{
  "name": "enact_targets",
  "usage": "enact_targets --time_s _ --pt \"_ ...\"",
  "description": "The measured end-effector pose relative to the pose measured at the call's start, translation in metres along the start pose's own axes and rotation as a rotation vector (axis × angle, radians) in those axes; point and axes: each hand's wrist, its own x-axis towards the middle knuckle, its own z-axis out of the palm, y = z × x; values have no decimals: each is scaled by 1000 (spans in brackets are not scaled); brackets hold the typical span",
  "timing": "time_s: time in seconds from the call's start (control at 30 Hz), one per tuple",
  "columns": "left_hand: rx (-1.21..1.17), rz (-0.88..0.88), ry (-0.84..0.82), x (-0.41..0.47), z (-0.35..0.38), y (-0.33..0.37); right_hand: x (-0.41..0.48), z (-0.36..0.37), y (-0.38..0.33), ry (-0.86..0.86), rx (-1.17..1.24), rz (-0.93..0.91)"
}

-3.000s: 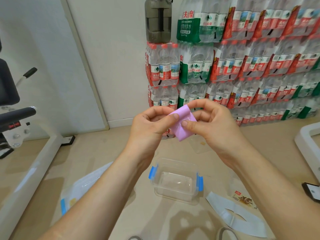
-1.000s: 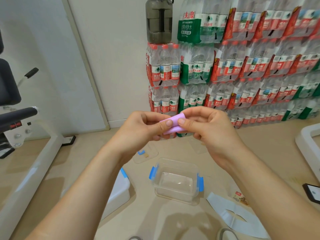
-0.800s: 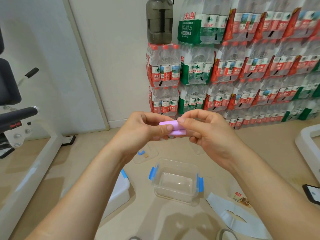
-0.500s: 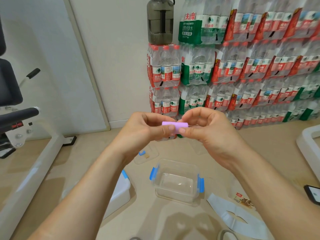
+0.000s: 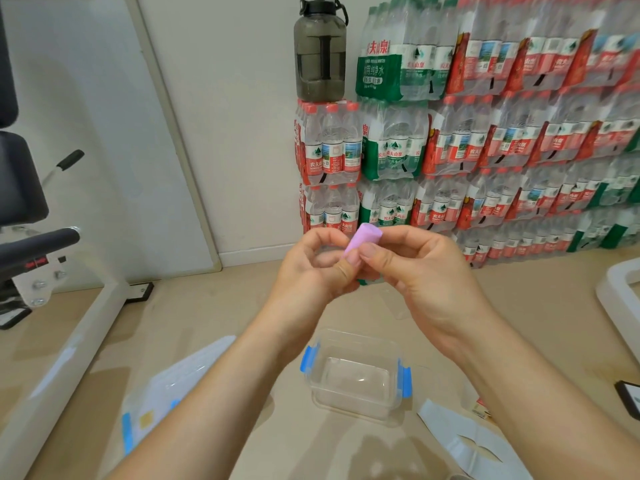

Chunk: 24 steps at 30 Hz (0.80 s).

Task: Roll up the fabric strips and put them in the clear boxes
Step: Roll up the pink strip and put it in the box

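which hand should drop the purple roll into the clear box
Probably right: the right hand pinches the purple roll round its middle, the left hand only its lower end, and the open clear box lies below.

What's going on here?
A person is holding a purple fabric strip, rolled into a tight little tube, pinched between the fingers of the left hand and the right hand. They hold it in the air above an open clear box with blue clips that sits on the floor. The box looks empty, so the roll has not gone in yet. Shrink-wrapped packs of bottled water are stacked against the wall behind.
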Motion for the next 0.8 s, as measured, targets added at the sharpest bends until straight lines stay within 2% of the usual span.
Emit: enact_targets --time_s 0.07,0.13,0.2,0.3,0.4,0.6,0.8 --pt "288 86 0 -2 -2 0 0 -3 -3 18 -165 -51" --pt "599 252 20 -3 -5 2 1 -7 -4 14 -310 -90" --pt "672 353 48 -3 -6 5 2 -10 -6 6 -416 -134" --pt "622 341 55 -3 -4 4 0 -9 -5 -42 -626 -208" --pt "624 337 152 -3 0 2 -1 -6 -2 -38 -799 -240" --pt "241 233 196 -3 1 13 -1 -3 -7 -12 -492 -144" --pt "47 85 173 -2 -1 12 0 -7 -6 16 -468 -101"
